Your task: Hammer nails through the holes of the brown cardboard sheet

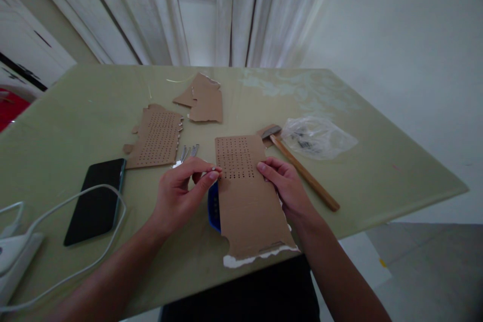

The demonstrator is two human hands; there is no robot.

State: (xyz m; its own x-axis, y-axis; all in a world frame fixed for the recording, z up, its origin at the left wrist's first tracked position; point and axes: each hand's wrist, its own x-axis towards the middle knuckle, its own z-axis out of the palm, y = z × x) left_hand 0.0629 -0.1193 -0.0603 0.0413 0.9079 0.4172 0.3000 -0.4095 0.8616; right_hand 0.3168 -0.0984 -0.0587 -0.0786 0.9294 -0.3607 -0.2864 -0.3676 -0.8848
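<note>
Cardboard, brown and punched with rows of small holes, lies under both my hands: a long perforated cardboard strip (247, 196) near the front edge of the green table (377, 171), its torn white end hanging just over that edge. My right hand (285, 183) rests on the strip's right side, fingers flat and loosely spread, gripping nothing. My left hand (181, 193) sits at the strip's left edge with thumb and forefinger pinched together; whether something thin is held between them I cannot tell. A blue object (213, 207) peeks out from beneath the strip, just by my left thumb.

Just beyond my left hand lies a small bunch of nails (188, 152). Left of them is a second perforated cardboard piece (156, 139), and farther back some plain torn cardboard scraps (204, 98). A hammer (302, 168) with a wooden handle lies to the right of the strip, its head pointing away from me, next to a crumpled clear plastic bag (317, 136). On the left side a black phone (98, 198) lies face up, with a white cable (75, 196) looping round it
</note>
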